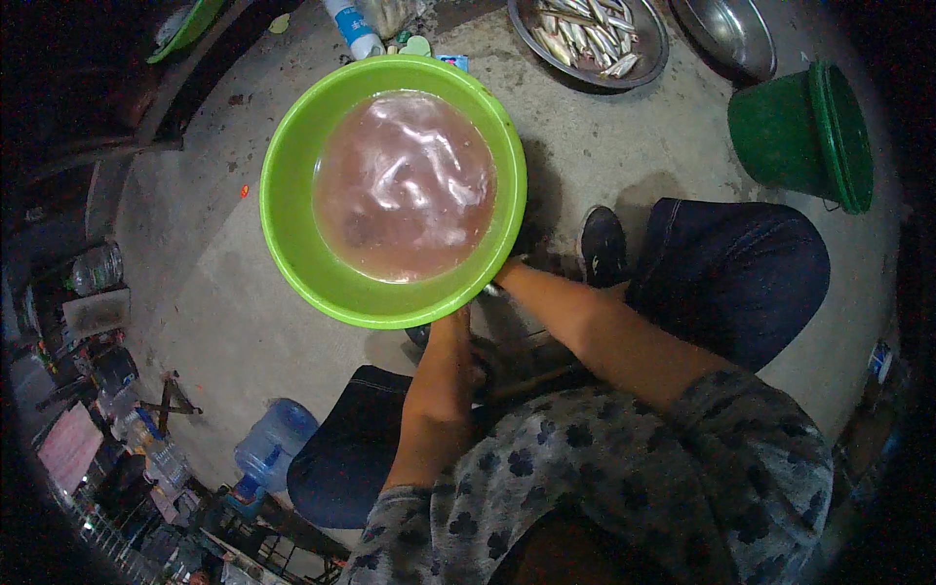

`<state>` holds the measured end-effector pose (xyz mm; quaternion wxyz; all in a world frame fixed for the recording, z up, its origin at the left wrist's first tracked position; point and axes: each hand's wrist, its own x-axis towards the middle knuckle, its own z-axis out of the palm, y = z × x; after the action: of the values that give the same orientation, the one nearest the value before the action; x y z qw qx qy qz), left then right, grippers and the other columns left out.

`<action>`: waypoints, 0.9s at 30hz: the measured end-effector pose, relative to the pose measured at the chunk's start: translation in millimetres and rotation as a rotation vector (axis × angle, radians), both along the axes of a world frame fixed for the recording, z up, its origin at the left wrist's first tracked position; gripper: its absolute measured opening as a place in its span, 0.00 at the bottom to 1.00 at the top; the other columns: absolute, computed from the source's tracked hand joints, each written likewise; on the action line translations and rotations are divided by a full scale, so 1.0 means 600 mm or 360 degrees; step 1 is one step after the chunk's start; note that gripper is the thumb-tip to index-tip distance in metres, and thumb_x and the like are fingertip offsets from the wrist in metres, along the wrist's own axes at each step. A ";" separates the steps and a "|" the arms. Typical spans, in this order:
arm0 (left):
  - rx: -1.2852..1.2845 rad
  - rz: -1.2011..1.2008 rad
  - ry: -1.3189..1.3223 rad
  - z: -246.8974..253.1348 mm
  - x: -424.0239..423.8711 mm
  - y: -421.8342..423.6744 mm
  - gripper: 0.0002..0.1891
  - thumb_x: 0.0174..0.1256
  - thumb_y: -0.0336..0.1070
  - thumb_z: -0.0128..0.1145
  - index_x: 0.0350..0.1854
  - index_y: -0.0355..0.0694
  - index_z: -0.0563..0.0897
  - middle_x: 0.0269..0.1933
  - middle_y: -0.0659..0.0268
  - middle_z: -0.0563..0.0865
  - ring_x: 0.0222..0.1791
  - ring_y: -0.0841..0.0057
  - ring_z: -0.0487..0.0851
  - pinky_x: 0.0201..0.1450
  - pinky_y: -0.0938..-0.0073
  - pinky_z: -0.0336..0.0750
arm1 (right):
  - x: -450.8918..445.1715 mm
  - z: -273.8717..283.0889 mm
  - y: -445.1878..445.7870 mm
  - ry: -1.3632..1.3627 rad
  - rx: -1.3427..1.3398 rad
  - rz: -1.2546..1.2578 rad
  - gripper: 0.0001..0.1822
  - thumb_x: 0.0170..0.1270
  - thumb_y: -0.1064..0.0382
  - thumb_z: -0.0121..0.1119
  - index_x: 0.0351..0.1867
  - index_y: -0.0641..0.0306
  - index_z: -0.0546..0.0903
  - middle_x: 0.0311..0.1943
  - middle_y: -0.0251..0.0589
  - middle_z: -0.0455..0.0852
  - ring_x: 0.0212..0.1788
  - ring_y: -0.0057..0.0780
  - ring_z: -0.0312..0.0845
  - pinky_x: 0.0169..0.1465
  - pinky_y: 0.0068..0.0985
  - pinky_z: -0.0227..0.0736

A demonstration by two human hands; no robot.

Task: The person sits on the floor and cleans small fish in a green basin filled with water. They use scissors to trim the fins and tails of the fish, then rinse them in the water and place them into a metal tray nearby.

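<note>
A lime-green plastic basin (292, 241) holds cloudy pinkish water (402, 197) with bright reflections on its surface. My left forearm runs up to the basin's near rim, and my left hand is out of view behind it. At the basin's lower right rim, my right hand (510, 270) is mostly hidden; whether its fingers grip anything cannot be told. Small silvery fish (592, 33) lie in a metal bowl (643, 69) on the floor at the top right. A small silvery thing shows just beside my right wrist, too hidden to name.
An empty-looking metal bowl (731, 33) and a dark green bucket (782, 135) stand at the right. Plastic packaging (355, 29) lies beyond the basin. At lower left are a blue water jug (274, 442) and piled household items. My knees flank my forearms.
</note>
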<state>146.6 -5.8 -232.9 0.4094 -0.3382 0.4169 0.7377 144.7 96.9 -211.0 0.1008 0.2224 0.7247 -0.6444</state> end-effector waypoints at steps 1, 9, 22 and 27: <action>-0.0011 0.0011 -0.0010 0.002 0.005 0.004 0.18 0.67 0.46 0.53 0.54 0.44 0.74 0.41 0.66 0.82 0.33 0.76 0.81 0.32 0.77 0.76 | 0.005 -0.004 -0.009 -0.0029 -0.0054 -0.0035 0.21 0.66 0.57 0.48 0.59 0.60 0.73 0.56 0.48 0.77 0.54 0.39 0.76 0.55 0.35 0.71; -0.0077 0.0057 0.0010 0.021 0.047 0.056 0.19 0.68 0.45 0.52 0.57 0.42 0.72 0.45 0.63 0.82 0.37 0.74 0.82 0.36 0.73 0.78 | 0.066 -0.038 -0.011 -0.0388 -0.0578 -0.0431 0.21 0.67 0.54 0.50 0.56 0.62 0.74 0.53 0.45 0.80 0.52 0.36 0.78 0.51 0.35 0.73; -0.0379 -0.0689 0.0461 0.333 0.073 0.263 0.23 0.70 0.36 0.50 0.67 0.45 0.67 0.48 0.60 0.82 0.42 0.71 0.80 0.42 0.70 0.76 | 0.128 0.243 0.180 -0.0296 -0.0564 -0.1263 0.19 0.65 0.64 0.46 0.57 0.63 0.70 0.44 0.44 0.79 0.44 0.34 0.77 0.46 0.31 0.73; -0.0414 -0.0588 0.1244 0.407 0.046 0.293 0.23 0.71 0.35 0.48 0.67 0.43 0.67 0.46 0.62 0.82 0.40 0.76 0.79 0.42 0.74 0.76 | 0.105 0.455 0.199 0.0310 -0.0892 -0.1328 0.21 0.64 0.67 0.48 0.60 0.62 0.67 0.42 0.41 0.78 0.41 0.28 0.75 0.44 0.27 0.74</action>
<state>174.1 169.8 11.0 0.3001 -0.0026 0.6829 0.6660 207.8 216.2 62.1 -0.1772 0.3961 0.3796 -0.8171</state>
